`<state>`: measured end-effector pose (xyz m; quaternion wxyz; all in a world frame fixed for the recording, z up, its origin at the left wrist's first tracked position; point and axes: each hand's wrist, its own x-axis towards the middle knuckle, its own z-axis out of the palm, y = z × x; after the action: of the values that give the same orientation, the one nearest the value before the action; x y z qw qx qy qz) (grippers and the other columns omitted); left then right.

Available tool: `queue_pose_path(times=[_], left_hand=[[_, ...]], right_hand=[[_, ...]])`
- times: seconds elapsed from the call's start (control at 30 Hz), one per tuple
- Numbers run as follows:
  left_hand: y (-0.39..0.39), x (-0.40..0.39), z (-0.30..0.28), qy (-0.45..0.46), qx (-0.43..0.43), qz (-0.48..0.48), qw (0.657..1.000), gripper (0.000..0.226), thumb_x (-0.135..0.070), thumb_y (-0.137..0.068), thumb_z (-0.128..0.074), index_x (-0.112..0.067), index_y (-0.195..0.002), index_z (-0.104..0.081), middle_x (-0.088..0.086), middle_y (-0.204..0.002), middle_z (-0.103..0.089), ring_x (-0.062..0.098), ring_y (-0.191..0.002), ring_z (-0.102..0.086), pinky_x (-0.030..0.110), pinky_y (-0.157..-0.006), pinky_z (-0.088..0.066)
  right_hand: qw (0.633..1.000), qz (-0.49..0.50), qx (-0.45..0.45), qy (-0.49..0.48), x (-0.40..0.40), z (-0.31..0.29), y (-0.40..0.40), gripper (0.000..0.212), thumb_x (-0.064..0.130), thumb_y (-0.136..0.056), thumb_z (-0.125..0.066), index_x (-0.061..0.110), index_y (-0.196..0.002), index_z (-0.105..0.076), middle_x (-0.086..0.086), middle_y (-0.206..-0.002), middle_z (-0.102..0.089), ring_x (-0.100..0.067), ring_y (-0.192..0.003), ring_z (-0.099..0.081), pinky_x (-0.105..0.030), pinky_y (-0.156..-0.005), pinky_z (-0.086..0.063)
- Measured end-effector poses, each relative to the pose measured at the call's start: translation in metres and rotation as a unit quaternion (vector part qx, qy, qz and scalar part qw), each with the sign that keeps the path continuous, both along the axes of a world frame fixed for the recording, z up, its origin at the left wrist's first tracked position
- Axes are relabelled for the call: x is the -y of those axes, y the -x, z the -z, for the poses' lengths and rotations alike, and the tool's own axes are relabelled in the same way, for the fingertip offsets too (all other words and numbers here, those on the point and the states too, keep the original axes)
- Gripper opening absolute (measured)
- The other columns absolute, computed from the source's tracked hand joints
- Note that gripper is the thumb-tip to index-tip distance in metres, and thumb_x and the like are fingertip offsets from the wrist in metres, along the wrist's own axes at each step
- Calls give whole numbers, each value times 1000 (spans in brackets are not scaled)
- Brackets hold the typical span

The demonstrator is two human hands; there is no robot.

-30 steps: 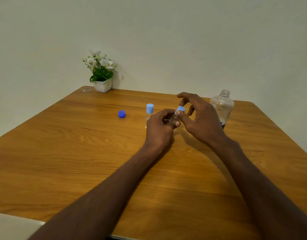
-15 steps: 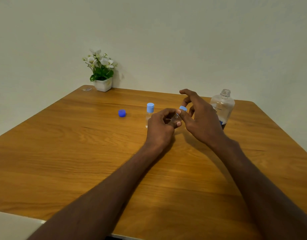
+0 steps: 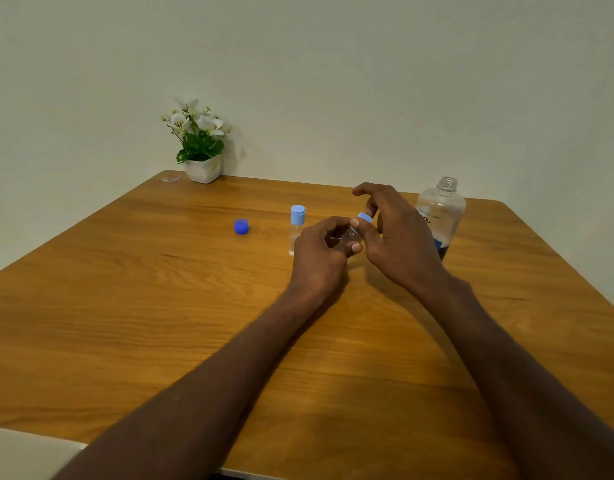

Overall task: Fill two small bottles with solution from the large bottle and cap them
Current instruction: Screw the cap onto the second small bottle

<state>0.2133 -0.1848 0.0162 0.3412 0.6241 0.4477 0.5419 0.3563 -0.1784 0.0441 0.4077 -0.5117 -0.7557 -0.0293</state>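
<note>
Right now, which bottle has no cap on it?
The large bottle at far right: bare threaded neck. Both small ones carry light-blue caps.

1. Warm honey-brown with darker wavy grain: table [image 3: 160, 323], filling the lower frame.
2. Deep blue: loose cap [image 3: 241, 226], left of centre.
3. Pale blue cap on clear small bottle [image 3: 296, 230], centre.
4. Pale blue: second cap [image 3: 365, 218], centre right.
5. Clear with dark blue base: large bottle [image 3: 441, 216], right.
6. White flowers, green leaves, white pot: plant [image 3: 199, 142], upper left.
7. Plain pale grey-green: wall [image 3: 367, 81], across the top.
</note>
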Motion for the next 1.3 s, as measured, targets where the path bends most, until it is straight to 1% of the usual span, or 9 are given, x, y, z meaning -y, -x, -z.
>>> queue_pose_path(times=[0.17,0.37,0.5,0.6,0.77,0.87,0.93,1.13,1.3], left_hand=[[2,-1,0,-6,14,1,1000,36,-1,-90,-74,-14,-123,-72,-6,-112,-75,6,-106,-68,23,-94,-54],[0,0,2,-9,9,11,1000,34,-2,-90,-72,-16,-121,-73,-11,-107,-75,1,-104,-67,22,-92,-54],[0,-1,1,-7,18,-3,1000,35,-2,-89,-74,-14,-122,-72,-4,-111,-76,8,-107,-69,33,-98,-56],[-1,-1,1,-7,12,-5,1000,36,-1,-89,-74,-12,-123,-72,-1,-112,-76,11,-107,-69,36,-99,-56],[-4,1,2,-12,0,5,1000,37,-3,-91,-73,-12,-128,-71,-2,-115,-76,8,-109,-68,32,-99,-55],[-3,2,3,-12,-5,16,1000,38,-1,-90,-72,-12,-127,-72,-2,-112,-77,5,-105,-69,22,-93,-55],[-2,2,3,-12,1,18,1000,37,-1,-92,-70,-12,-128,-71,-2,-111,-77,6,-105,-70,25,-94,-56],[1,3,1,20,29,15,999,40,5,-93,-68,-8,-131,-68,6,-116,-76,18,-109,-72,44,-96,-59],[1,8,2,46,48,46,997,50,12,-88,-69,-9,-133,-62,11,-109,-78,19,-99,-76,41,-87,-63]], right_hand=[[1000,-23,6,15,0,0,-2,68,22,-96,-70,32,-154,-36,10,-116,-57,-8,-86,-58,-27,-70,-54],[1000,8,9,9,0,0,0,52,36,-98,-68,26,-144,-49,11,-110,-54,-3,-86,-50,-19,-68,-41],[1000,27,9,6,2,0,0,28,33,-98,-69,17,-121,-67,4,-109,-62,-5,-85,-53,-17,-70,-43],[999,54,5,5,2,1,3,18,32,-96,-70,15,-103,-66,3,-97,-60,-9,-82,-53,-18,-65,-37],[996,85,36,11,3,2,5,35,49,-101,-58,18,-88,-50,2,-83,-53,-13,-74,-47,-21,-58,-31],[991,123,50,25,3,3,5,47,63,-99,-50,20,-81,-51,7,-72,-51,-10,-66,-46,-24,-55,-28],[990,133,45,30,4,3,5,49,68,-98,-47,22,-81,-51,9,-70,-52,-5,-63,-44,-22,-55,-27],[995,85,50,34,3,3,4,37,56,-103,-48,23,-86,-51,8,-77,-55,-5,-67,-47,-23,-56,-30],[994,77,43,67,-1,6,2,44,52,-104,-50,19,-75,-53,8,-62,-49,-8,-58,-43,-28,-55,-29]])
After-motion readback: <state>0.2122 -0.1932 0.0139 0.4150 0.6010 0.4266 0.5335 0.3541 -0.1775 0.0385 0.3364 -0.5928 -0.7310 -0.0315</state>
